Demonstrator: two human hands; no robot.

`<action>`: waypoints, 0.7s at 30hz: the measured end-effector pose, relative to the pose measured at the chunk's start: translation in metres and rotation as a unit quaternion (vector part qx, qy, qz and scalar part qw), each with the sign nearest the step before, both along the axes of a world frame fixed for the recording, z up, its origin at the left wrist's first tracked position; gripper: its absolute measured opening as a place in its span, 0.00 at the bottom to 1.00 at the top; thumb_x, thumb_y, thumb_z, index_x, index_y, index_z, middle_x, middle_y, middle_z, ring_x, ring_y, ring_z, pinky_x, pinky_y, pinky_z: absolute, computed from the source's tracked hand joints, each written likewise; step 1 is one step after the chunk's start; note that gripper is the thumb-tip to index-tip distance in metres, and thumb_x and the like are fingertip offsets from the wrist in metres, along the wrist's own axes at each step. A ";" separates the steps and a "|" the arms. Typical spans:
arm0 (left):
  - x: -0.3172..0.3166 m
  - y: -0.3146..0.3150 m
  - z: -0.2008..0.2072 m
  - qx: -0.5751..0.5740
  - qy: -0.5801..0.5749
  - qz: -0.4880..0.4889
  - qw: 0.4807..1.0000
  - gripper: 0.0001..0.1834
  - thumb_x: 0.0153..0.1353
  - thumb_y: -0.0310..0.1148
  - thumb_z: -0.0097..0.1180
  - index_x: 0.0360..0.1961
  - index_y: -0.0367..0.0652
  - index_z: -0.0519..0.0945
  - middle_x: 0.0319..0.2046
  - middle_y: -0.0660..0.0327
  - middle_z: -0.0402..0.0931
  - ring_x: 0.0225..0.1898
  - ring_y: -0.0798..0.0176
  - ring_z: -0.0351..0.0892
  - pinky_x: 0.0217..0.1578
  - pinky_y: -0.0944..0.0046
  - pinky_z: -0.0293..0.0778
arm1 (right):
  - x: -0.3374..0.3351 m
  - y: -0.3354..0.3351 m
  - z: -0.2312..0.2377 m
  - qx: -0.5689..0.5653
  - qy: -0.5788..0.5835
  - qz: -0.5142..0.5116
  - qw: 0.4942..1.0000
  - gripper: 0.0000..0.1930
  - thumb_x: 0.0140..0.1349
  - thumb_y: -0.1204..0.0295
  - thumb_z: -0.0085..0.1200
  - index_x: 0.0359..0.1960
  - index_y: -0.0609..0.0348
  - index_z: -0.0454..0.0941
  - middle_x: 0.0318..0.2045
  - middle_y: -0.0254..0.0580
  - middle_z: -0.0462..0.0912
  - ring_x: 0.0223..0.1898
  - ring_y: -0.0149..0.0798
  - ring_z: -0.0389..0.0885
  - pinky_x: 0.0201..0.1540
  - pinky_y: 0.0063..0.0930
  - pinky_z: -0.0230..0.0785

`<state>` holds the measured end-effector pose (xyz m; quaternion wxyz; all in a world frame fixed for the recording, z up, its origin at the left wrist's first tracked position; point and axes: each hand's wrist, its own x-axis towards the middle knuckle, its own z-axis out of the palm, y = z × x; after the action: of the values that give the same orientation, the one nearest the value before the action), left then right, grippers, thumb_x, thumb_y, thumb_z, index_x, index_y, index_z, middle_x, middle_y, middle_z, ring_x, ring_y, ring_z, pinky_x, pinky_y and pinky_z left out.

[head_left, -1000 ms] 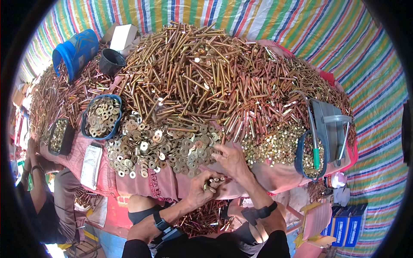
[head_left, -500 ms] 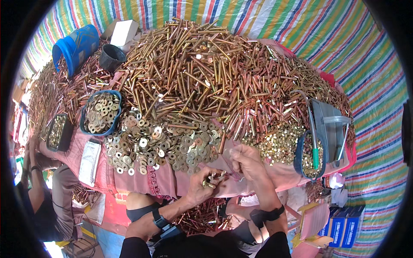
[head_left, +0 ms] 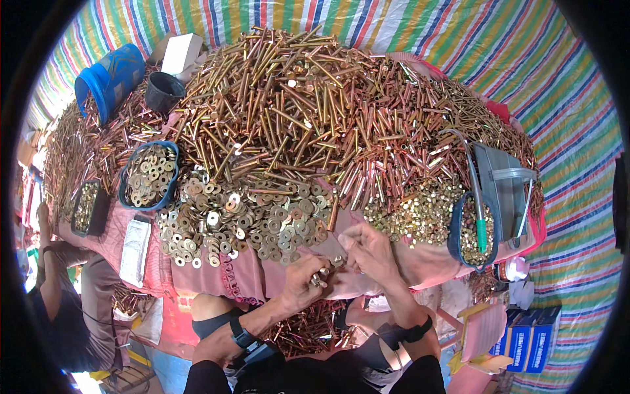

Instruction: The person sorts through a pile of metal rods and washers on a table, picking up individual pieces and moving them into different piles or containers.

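My left hand [head_left: 302,284] is closed around several gold-coloured bolts [head_left: 319,277], whose ends stick out on the thumb side. Close beside them, my right hand [head_left: 371,255] has its fingers pinched together; whatever lies between the fingertips is too small to make out. Both hands are over the near edge of a pink cloth [head_left: 252,277]. A heap of flat round washers [head_left: 216,223] spreads just beyond and to the left of my left hand. Small brassy nuts [head_left: 420,213] lie in a pile past my right hand.
Behind rises a large mound of long bolts [head_left: 275,98]. A blue tub of washers [head_left: 151,174], a dark tray [head_left: 88,207], a blue bucket [head_left: 108,82] and a black cup [head_left: 164,92] stand left. At right are a nut-filled tub [head_left: 474,240] and grey scoop [head_left: 499,177]. Another person's arm [head_left: 49,262] shows far left.
My right hand has come slightly left and down, nearer the bolts in my left hand. The bolt ends in my left hand sit closer together. The whole view has shifted a little.
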<state>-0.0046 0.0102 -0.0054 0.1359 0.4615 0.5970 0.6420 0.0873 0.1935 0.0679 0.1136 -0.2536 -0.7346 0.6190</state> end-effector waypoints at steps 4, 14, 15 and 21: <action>-0.002 -0.002 0.005 -0.030 0.050 -0.009 0.998 0.18 0.53 0.26 0.69 0.48 0.40 0.85 0.35 0.56 0.84 0.32 0.60 0.83 0.34 0.62 0.78 | -0.025 0.013 -0.016 0.387 0.052 -0.018 0.921 0.11 0.69 0.69 0.63 0.44 0.67 0.82 0.28 0.42 0.84 0.26 0.38 0.83 0.30 0.33 0.75; 0.004 0.002 -0.007 -0.003 -0.007 0.013 1.000 0.19 0.51 0.27 0.78 0.40 0.41 0.80 0.36 0.58 0.85 0.34 0.65 0.83 0.34 0.64 0.78 | -0.058 0.018 -0.051 0.141 0.010 -0.061 0.988 0.19 0.64 0.76 0.66 0.55 0.67 0.77 0.33 0.45 0.86 0.29 0.35 0.85 0.32 0.28 0.78; 0.004 0.002 -0.007 -0.002 -0.025 0.012 1.000 0.19 0.51 0.26 0.78 0.41 0.41 0.79 0.37 0.58 0.85 0.34 0.66 0.83 0.34 0.65 0.78 | -0.055 0.019 -0.048 0.066 0.029 -0.068 0.995 0.22 0.64 0.77 0.66 0.59 0.67 0.74 0.34 0.44 0.85 0.29 0.34 0.84 0.31 0.27 0.77; 0.007 0.002 -0.004 -0.013 -0.036 0.028 0.999 0.20 0.51 0.28 0.79 0.39 0.42 0.77 0.35 0.59 0.84 0.32 0.64 0.82 0.33 0.63 0.77 | -0.014 0.014 0.009 -0.136 0.125 -0.101 0.978 0.35 0.66 0.79 0.62 0.73 0.64 0.61 0.38 0.43 0.84 0.33 0.31 0.83 0.32 0.23 0.77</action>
<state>0.0021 0.0121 -0.0090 0.1453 0.4192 0.6131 0.6536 0.0737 0.2073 0.0768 0.2311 -0.2604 -0.5938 0.7253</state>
